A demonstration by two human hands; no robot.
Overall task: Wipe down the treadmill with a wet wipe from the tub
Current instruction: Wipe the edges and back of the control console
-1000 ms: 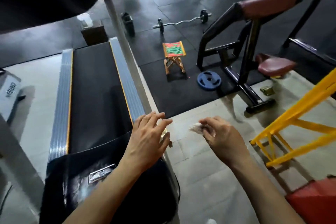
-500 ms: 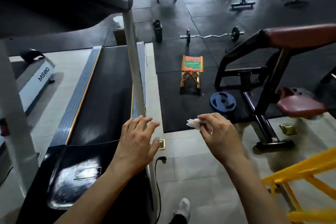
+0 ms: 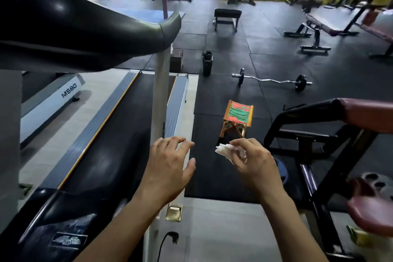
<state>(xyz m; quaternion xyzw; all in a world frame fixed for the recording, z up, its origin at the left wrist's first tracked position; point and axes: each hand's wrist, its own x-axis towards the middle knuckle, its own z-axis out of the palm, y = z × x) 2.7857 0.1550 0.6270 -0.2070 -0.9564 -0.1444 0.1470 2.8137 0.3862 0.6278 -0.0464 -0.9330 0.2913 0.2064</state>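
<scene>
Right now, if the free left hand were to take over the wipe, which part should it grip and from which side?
Probably the crumpled white end of the wet wipe that sticks out past the right hand, toward the left hand. Come from the left and pinch that tuft: the rest is bunched under the right fingers, and the left hand is open just beside it.

Gym floor (image 3: 244, 44) carries treadmill (image 3: 119, 125), folding stool (image 3: 238, 117), barbell (image 3: 272, 80)

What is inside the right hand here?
A crumpled white wet wipe, pinched by the right hand; one end sticks out toward the left hand. The rest is covered by the curled fingers.
</scene>
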